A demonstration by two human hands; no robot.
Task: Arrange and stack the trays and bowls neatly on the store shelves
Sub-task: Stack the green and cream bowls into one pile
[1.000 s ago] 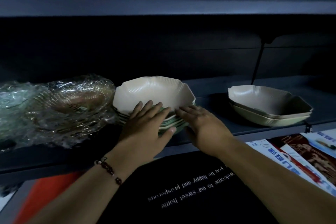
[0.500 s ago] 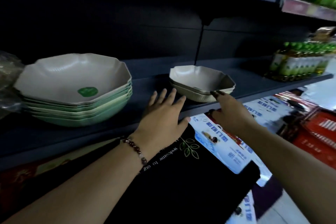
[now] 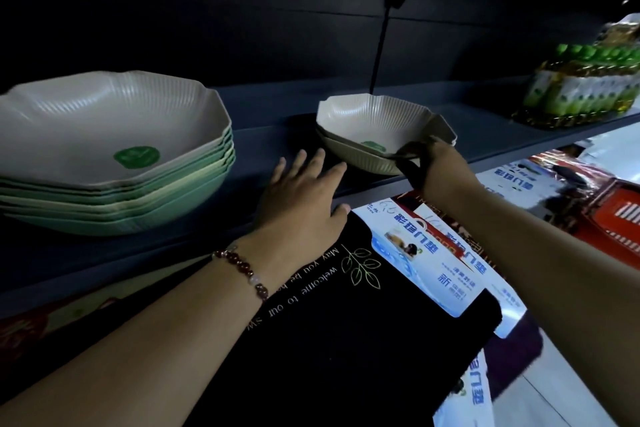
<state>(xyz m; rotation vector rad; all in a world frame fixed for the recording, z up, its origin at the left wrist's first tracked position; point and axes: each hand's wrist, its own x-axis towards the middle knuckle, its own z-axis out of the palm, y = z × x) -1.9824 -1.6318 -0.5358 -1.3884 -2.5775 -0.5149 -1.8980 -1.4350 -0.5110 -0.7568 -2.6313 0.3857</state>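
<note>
Both forearms reach up toward twelve o'clock from the bottom edge. The left hand (image 3: pixel 304 194) lies palm down, fingers straight and spread, pointing to about one o'clock, with a beaded bracelet (image 3: pixel 242 269) around its wrist. The right hand (image 3: pixel 440 170) sits at three o'clock of the left, well apart, its fingers curled in a pinching grip, back facing the camera.

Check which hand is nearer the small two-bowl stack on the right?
Right. The right hand grips the small bowl stack at its near rim; the left hand lies flat on the shelf beside it, apart.
</note>
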